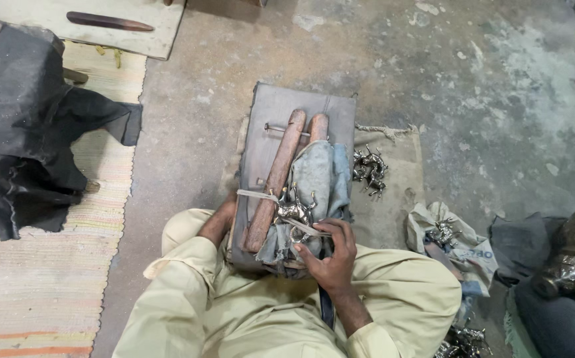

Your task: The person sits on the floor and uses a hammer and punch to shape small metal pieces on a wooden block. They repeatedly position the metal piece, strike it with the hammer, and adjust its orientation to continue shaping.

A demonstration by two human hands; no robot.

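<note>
The right hand (330, 255) lies over the near end of a grey cloth bundle (314, 182), its grip partly curled, fingers (340, 229) spread across the cloth and a pale strap (307, 227) that crosses it; whether it pinches the strap or only presses on it cannot be told. Just ahead of those fingers, touching the cloth, sits a small silvery metal figurine (292, 211) with thin legs and horns sticking up, bound down by the strap. The left hand (224, 215) is on the far side of the figurine from the right grip, clasped around the left edge of a grey padded block (271, 113); its fingers are hidden behind that edge, so how tightly the grip closes cannot be told. Between the two grips, two wooden rods (277, 176) lie side by side on the block, running away from the person, the right one partly wrapped by the cloth. Beyond the right grip, off the block's right edge, a heap of like metal figurines (370, 169) rests on a sackcloth mat (397, 192) on the concrete floor (433, 79). Further right of the grip lies a cloth bag (463, 248) with more metal pieces. Well to the left lie a dark cloth (25, 126) and a striped rug (42, 285).
</note>
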